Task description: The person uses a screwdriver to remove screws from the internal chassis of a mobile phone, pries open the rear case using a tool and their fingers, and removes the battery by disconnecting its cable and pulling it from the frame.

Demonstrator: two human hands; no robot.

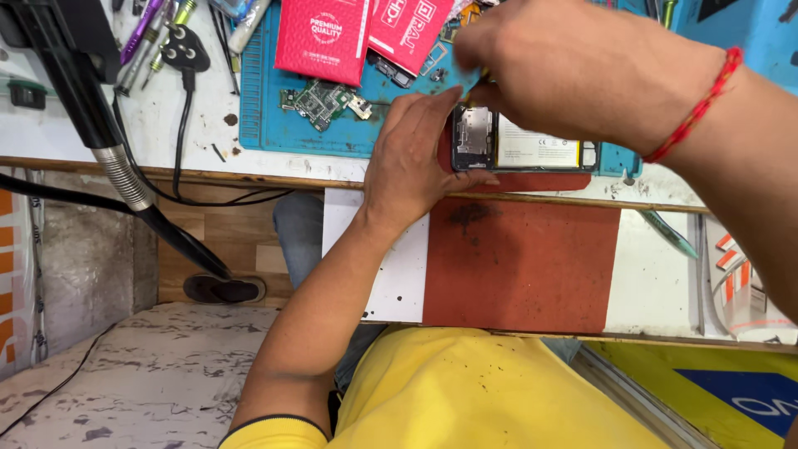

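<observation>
I look down at my workbench from above. My left hand (413,158) lies flat with its fingers together, pressing on the left end of an opened phone (525,143) to steady it. The phone lies face down with its back cover off, so its white battery (539,152) and a metal shield at the left end are bare. It sits at the near edge of a blue work mat (274,125), partly over a red-brown pad (524,262) that hangs toward me across the bench edge.

My right hand (565,62) comes in from the upper right, a red thread bracelet (697,106) on the wrist. Its fingers are bunched together just above the phone's top left corner, pinching something thin (too hidden by the hand to tell what it is).

On the blue mat, left of my left hand, lies a loose green circuit board (320,101). Behind it are two red packets (324,37) with white print. Farther left, on the white bench top (199,116), a black power plug (184,48) and its cable trail off, beside a few pens and tools. A black flexible arm (108,141) crosses the left side. My yellow shirt (482,391) fills the bottom.
</observation>
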